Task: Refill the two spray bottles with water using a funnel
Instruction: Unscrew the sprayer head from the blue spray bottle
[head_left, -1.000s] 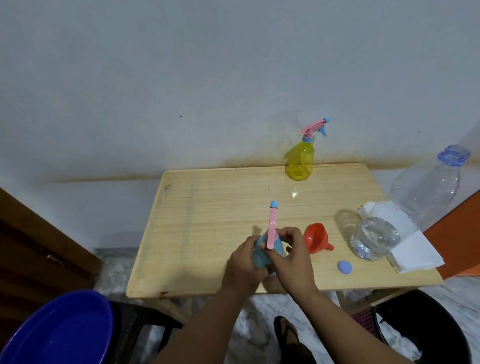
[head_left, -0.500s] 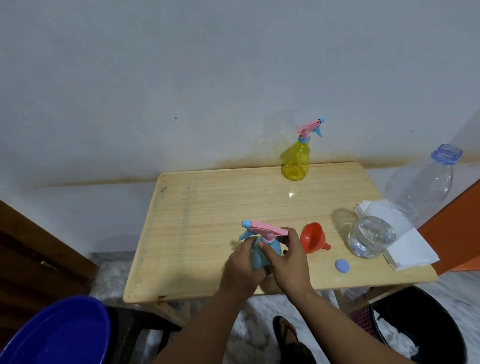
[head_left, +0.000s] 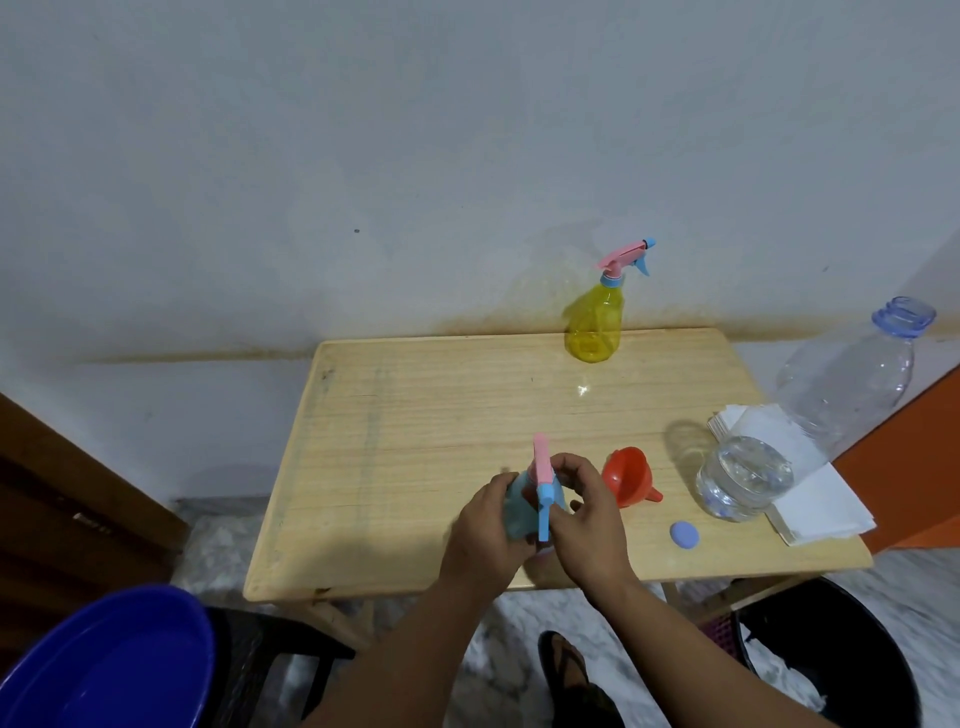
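Near the table's front edge, the left hand grips the blue spray bottle and the right hand pinches its sprayer head, apparently unscrewing it. Next, the funnel beside must go in.

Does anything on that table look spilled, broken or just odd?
The funnel lies tipped on its side, and the water bottle stands uncapped, its blue cap loose on the table. No spill or damage shows.
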